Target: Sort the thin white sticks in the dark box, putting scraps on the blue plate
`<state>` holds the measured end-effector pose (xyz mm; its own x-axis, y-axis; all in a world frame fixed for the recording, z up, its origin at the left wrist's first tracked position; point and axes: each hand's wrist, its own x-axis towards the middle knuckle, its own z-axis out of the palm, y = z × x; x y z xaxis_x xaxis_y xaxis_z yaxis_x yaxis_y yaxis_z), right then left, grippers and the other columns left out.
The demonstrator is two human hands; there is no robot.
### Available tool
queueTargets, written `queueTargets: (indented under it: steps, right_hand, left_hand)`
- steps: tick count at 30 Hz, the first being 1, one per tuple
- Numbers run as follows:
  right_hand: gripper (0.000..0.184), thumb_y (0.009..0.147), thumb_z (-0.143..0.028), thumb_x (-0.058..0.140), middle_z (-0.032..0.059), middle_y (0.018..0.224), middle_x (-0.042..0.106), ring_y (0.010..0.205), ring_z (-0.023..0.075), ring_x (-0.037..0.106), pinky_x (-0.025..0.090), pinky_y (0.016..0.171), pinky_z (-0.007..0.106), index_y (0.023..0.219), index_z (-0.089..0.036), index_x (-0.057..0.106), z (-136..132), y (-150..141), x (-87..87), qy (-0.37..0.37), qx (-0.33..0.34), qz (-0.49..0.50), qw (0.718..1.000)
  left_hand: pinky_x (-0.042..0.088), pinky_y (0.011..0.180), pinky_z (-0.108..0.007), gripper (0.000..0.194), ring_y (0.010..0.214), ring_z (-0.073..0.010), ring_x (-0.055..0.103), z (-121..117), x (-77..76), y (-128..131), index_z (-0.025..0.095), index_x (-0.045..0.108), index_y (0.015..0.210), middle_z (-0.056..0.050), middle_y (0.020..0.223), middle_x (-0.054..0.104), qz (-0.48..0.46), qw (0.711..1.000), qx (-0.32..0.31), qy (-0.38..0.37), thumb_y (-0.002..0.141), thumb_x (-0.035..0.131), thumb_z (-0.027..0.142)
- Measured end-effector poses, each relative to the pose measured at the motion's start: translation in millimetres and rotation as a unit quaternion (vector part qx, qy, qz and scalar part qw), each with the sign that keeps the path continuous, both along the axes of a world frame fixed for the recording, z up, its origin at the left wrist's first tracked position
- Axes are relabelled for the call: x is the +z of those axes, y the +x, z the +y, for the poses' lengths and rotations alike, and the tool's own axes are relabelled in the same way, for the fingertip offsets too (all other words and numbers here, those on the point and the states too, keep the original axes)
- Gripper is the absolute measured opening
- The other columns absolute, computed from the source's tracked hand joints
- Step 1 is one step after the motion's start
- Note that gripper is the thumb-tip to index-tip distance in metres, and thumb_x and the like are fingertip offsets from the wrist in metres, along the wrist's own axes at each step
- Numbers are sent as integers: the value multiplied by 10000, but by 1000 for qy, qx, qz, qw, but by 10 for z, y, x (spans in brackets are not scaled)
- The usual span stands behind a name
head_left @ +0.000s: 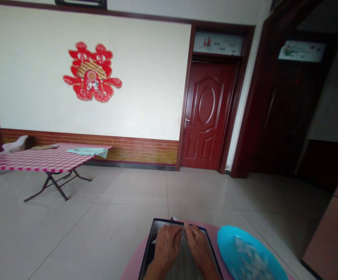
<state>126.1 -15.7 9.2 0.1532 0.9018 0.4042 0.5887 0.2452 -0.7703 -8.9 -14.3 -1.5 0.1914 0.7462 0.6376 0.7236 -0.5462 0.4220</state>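
A dark-rimmed rectangular tray [148, 249] is in front of me at the bottom of the head view. Greyish, finely striped material [183, 266] shows inside it between my wrists. Near its far edge, my left hand [169, 243] is closed with the fingers bent. Close beside it, my right hand [197, 242] has its fingers pressed together and curled down. A small translucent bit seems to sit between the fingertips, too blurred to name. To the right, a bright blue basin [225, 241] holds a heap of small clear-and-whitish pieces [252, 258].
Tray and basin rest on a round pink surface [136, 258]. A folding table [40, 159] with a checked cover stands at the left, a pale green cloth [88, 151] on it. A pinkish cabinet [332, 229] is at the right. Behind are a red door [205, 116] and tiled floor [113, 221].
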Motion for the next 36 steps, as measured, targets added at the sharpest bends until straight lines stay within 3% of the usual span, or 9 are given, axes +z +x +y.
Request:
queueTargets:
  steps: [6, 11, 14, 21, 26, 31, 36]
  right_hand:
    - [294, 830, -412, 399, 69, 818, 703, 801, 205, 642, 468, 731, 286, 759, -227, 615, -36, 8, 49, 9, 48, -2, 999]
    - [359, 837, -454, 381, 84, 764, 698, 748, 214, 631, 458, 706, 300, 667, -228, 603, -17, 24, 12, 6, 22, -28, 999]
    - [394, 851, -470, 365, 104, 826, 717, 802, 225, 642, 459, 748, 309, 739, -216, 644, -24, 36, 30, 1, 9, -13, 1000]
    - [283, 814, -413, 403, 51, 778, 702, 757, 199, 636, 464, 707, 278, 730, -239, 610, -42, 32, 54, 5, 35, -3, 999]
    - [331, 823, -413, 365, 72, 739, 688, 718, 208, 625, 450, 689, 295, 646, -241, 585, -29, 31, 31, -11, 14, -35, 999]
    - [363, 848, -441, 372, 89, 874, 722, 823, 219, 650, 461, 749, 303, 756, -222, 647, -36, 58, 44, -17, 29, -5, 999]
    - [311, 829, -422, 407, 47, 725, 691, 705, 197, 624, 449, 659, 285, 668, -233, 594, -37, 56, 45, -10, 46, -19, 999]
  left_hand:
    - [479, 789, -371, 299, 817, -222, 656, -10, 30, -9, 266, 701, 957, -31, 864, 725, -13, 1000, -5, -23, 858, 437, 166]
    - [474, 804, -373, 290, 801, -220, 652, -12, -8, 14, 241, 706, 941, -53, 822, 714, 2, 1000, -2, -13, 863, 433, 183]
    - [475, 821, -368, 281, 804, -213, 655, -7, -17, 17, 242, 706, 941, -49, 821, 716, 5, 1000, 1, -7, 857, 446, 178]
    - [479, 787, -351, 278, 794, -209, 659, -7, 15, -6, 248, 704, 928, -34, 833, 722, -1, 1000, 1, -14, 849, 453, 160]
    - [482, 760, -352, 268, 771, -213, 656, -21, 10, 11, 242, 702, 905, -36, 800, 714, 4, 1000, -8, -3, 840, 455, 160]
    - [482, 764, -361, 263, 770, -215, 654, 1, -22, 10, 237, 701, 913, -41, 806, 712, -3, 1000, -5, 0, 843, 460, 158]
    - [479, 779, -367, 275, 793, -218, 656, 0, -44, 10, 226, 695, 945, -51, 828, 714, -13, 1000, -8, 5, 847, 447, 160]
